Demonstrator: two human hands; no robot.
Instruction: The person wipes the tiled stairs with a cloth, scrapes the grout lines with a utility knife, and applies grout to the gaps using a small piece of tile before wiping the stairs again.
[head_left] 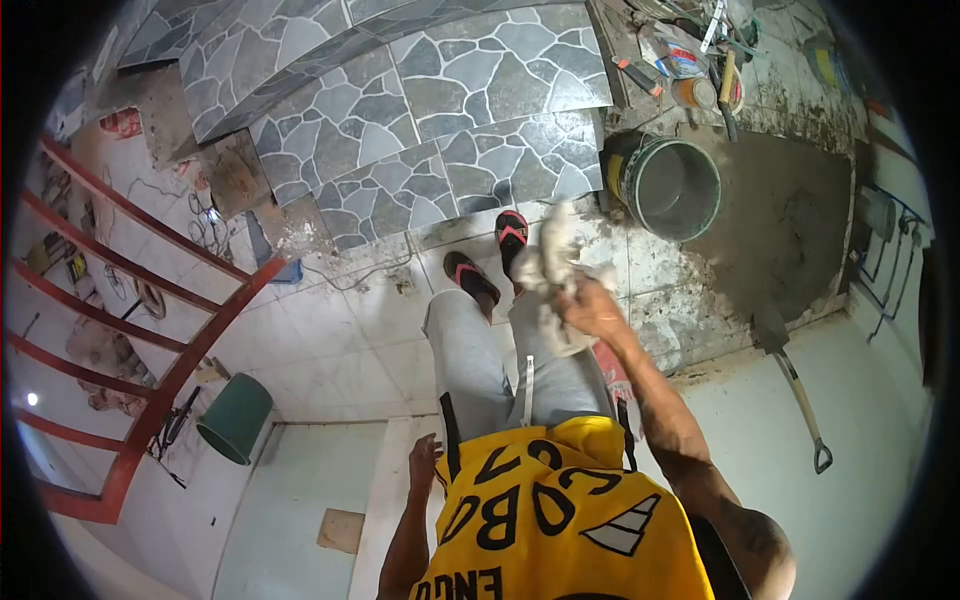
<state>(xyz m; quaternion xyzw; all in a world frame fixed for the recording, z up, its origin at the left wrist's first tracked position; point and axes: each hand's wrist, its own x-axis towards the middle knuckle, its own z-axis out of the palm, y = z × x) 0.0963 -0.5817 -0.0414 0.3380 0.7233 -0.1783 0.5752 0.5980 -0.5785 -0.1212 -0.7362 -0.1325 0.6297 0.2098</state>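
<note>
My right hand [592, 312] is closed around a crumpled, off-white rag [556, 270]. The rag hangs in front of my right leg, its upper end blurred by motion. Down beside my left hip is my left hand [425, 458], small in view, with its fingers loosely extended and nothing seen in them. Beyond my sandalled feet lie grey stone-patterned tiles [375, 110] with pale joint lines. To the right of the rag stands a bucket [680, 190] with a grey, coated inside.
Wet grey mortar [780, 225] spreads right of the bucket, with a shovel [795, 385] at its lower edge. Tools, including a hammer [728, 95], lie at the upper right. A red metal railing [170, 370] and a green bin [236, 418] stand left.
</note>
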